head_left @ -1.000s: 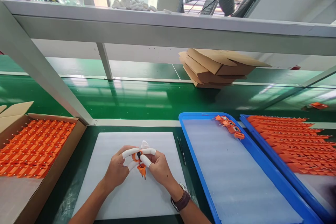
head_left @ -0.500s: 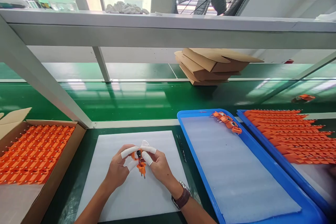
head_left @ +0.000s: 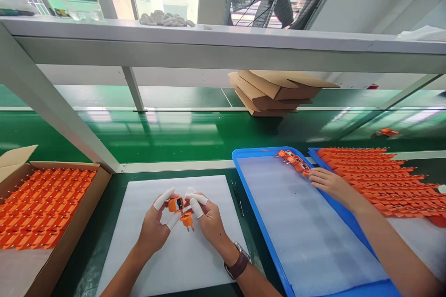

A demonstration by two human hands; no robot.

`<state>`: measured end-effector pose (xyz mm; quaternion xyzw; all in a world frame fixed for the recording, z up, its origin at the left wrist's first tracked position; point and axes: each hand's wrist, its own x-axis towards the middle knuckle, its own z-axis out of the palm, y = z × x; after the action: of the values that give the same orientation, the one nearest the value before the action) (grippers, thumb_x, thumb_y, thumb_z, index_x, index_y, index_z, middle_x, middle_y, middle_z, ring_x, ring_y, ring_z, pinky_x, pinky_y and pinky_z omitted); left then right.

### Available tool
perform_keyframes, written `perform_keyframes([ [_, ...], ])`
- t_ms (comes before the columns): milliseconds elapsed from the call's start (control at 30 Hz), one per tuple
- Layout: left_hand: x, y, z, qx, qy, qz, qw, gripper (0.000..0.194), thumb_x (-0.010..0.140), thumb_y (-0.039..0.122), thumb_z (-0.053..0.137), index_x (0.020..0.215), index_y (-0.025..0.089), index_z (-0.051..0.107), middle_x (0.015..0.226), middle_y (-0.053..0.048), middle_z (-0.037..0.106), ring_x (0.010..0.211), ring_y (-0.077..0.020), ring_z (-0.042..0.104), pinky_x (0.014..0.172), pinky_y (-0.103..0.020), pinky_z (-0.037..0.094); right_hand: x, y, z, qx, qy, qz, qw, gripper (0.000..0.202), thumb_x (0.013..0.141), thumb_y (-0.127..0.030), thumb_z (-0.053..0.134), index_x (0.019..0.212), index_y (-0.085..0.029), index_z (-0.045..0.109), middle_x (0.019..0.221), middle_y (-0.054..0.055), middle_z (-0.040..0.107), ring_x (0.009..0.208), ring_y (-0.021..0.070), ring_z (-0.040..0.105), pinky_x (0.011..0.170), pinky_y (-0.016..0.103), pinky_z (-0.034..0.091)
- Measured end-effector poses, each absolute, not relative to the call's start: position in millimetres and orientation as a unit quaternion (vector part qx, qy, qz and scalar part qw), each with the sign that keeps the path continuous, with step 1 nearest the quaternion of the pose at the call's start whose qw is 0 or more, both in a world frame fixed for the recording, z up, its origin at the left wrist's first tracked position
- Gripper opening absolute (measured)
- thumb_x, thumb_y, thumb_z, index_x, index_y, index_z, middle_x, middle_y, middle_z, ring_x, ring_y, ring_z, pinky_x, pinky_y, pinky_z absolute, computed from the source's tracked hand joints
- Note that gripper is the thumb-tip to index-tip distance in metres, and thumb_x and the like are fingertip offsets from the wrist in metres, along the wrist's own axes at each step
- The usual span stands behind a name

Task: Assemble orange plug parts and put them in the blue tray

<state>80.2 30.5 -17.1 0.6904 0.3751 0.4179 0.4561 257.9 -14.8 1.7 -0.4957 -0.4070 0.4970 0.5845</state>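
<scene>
White finger covers sit on several fingertips of both hands. My left hand (head_left: pixel 155 227) is closed on the orange housing (head_left: pixel 174 204) of a small plug adapter, whose open end shows a dark part inside. Thin wires link it to an orange piece with two metal pins (head_left: pixel 187 220), which hangs below with the pins downward. My right hand (head_left: pixel 207 218) pinches at the adapter's right side, by the wires; its fingers hide the exact spot. All this is held just above a white sheet (head_left: pixel 139 260) on the dark green table.
A carton (head_left: pixel 101 181) of orange plugs stands at left. Right of the sheet lie a thin dark tool (head_left: pixel 238 198) and a blue tray (head_left: pixel 258 216) with several orange adapters (head_left: pixel 294 160). Another person's hand (head_left: pixel 329 185) reaches to them, across a second tray full of orange pieces (head_left: pixel 369 181).
Another person's hand has come in from the right to the adapters in the tray. My left hand has turned the housing so its open end shows more, slightly left of the hanging pin piece.
</scene>
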Motion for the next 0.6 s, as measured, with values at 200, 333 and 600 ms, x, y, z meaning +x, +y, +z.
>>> perform_keyframes([
  [200,82.6,29.2,-17.7,0.721,0.385,0.439,0.374,0.053,0.090,0.026,0.069,0.140,0.032,0.052,0.118,-0.006,0.068,0.104,-0.0230,0.068,0.087,-0.041,0.062,258.6,-18.4,7.8,-0.470,-0.438,0.559,0.524,0.038,0.094,-0.052,0.062,0.114,-0.023,0.076,0.106,0.006,0.072,0.104,0.0245,0.065,0.091,0.038,0.054],
  [333,87.2,25.2,-22.2,0.728,0.354,0.462,0.362,0.055,0.091,0.022,0.069,0.141,0.032,0.050,0.116,-0.006,0.068,0.100,-0.0211,0.069,0.083,-0.038,0.063,254.9,-19.8,3.9,-0.474,-0.438,0.575,0.503,0.038,0.096,-0.053,0.059,0.088,-0.020,0.076,0.078,0.001,0.065,0.078,0.0176,0.059,0.081,0.031,0.051],
  [600,91.0,23.8,-20.9,0.729,0.335,0.496,0.331,0.061,0.090,0.021,0.070,0.146,0.033,0.047,0.110,-0.005,0.071,0.087,-0.0183,0.069,0.073,-0.033,0.063,248.7,-17.6,-7.6,-0.424,-0.360,0.633,0.539,0.044,0.092,-0.057,0.062,0.074,-0.017,0.067,0.077,0.003,0.058,0.075,0.0170,0.052,0.075,0.029,0.049],
])
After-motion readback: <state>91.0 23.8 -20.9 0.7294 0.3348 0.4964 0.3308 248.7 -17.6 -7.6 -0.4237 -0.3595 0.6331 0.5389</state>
